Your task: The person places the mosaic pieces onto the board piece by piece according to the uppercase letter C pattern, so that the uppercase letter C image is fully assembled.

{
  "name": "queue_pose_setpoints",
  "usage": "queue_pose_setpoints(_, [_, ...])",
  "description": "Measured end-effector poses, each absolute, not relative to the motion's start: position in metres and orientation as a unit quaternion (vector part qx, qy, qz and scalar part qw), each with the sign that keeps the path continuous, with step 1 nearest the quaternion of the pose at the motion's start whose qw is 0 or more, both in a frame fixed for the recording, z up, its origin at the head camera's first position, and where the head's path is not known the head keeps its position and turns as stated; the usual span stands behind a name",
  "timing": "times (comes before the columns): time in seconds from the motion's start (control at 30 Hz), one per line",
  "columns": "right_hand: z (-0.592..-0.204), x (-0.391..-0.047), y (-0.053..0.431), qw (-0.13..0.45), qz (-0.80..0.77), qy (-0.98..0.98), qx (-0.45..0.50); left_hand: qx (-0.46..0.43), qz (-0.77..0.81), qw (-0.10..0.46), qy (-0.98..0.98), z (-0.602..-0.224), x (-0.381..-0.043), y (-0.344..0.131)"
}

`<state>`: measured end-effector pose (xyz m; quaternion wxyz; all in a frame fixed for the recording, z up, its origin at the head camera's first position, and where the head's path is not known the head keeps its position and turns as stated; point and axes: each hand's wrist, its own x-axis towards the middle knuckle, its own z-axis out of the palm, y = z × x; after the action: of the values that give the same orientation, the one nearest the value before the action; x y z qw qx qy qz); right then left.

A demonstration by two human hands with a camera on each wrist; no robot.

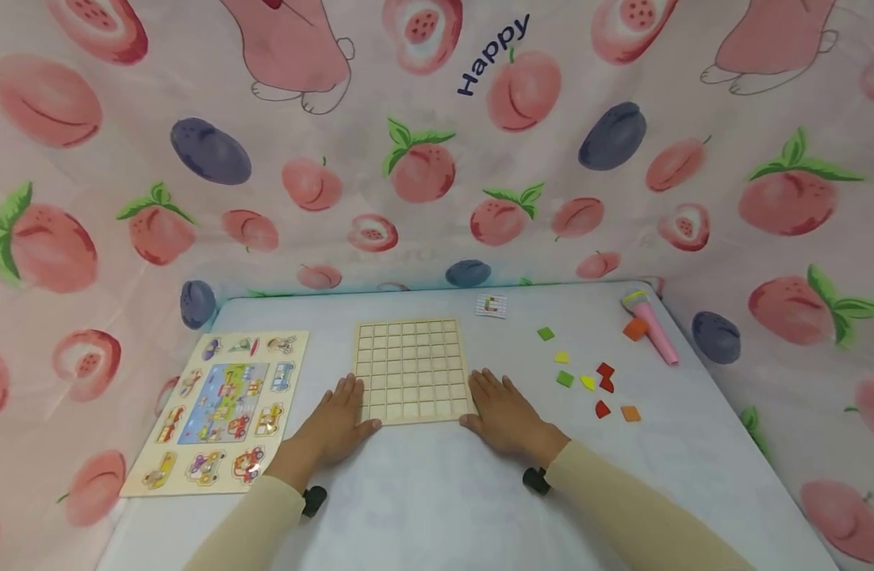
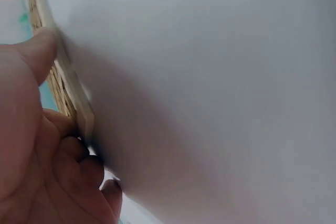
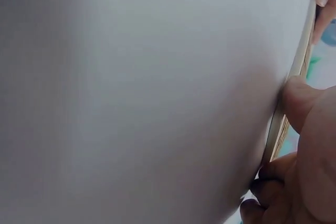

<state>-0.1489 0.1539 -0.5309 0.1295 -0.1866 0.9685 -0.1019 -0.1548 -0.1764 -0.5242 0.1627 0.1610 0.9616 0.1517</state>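
A square wooden grid board (image 1: 408,369) lies on the white table between my two hands. My left hand (image 1: 335,424) rests at its left side, fingers stretched along that edge and the thumb on the front left corner. On the other side my right hand (image 1: 504,414) lies flat, its fingers against the right edge and its thumb at the front right corner. From the left wrist, the thumb (image 2: 44,51) touches the board's pale front edge (image 2: 76,90). The right wrist view has the right thumb (image 3: 300,98) against the same edge.
A wooden picture puzzle (image 1: 183,480) lies at the left. Behind the grid board is a small printed card (image 1: 491,306). To the right are scattered green squares (image 1: 565,378), yellow pieces (image 1: 588,382), red pieces (image 1: 603,409), orange squares (image 1: 630,413) and a pink toy microphone (image 1: 658,333).
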Motion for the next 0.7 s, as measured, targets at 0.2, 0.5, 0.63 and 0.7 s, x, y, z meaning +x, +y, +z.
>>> queue_pose_setpoints(0.2, [-0.528,-0.109,0.18,0.13,-0.121,0.97,-0.166,0.194,0.166,0.137,0.957,-0.526,-0.117,-0.156])
queue_pose_setpoints(0.5, [-0.51,-0.082,0.22,0.176,-0.157,0.959,-0.154,0.228,0.184,0.143,0.945,-0.517,-0.096,-0.14])
queue_pose_setpoints(0.63, [-0.508,-0.095,0.225,0.166,-0.169,0.956,-0.173,0.22,0.199,0.144,0.944,-0.508,-0.122,-0.151])
queue_pose_setpoints(0.7, [-0.51,-0.103,0.224,0.158,-0.174,0.955,-0.182,0.221,0.199,0.155,0.942,-0.51,-0.137,-0.156])
